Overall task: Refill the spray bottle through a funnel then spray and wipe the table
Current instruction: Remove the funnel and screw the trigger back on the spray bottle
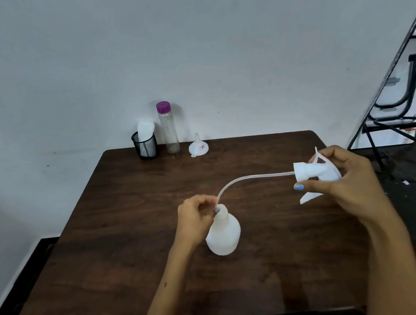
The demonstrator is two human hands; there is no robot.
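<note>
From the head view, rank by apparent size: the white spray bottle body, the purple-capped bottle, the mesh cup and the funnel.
Largest to smallest as they look:
1. white spray bottle body, though it sits nearer the camera
2. purple-capped bottle
3. mesh cup
4. funnel
The last three stand along the far edge, so their order is fairer.

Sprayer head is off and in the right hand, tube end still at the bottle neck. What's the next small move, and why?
Probably lift the sprayer head so its tube clears the bottle neck, then set it on the table. The right hand holds the head, the left hand steadies the neck, and the funnel sits unused.
</note>
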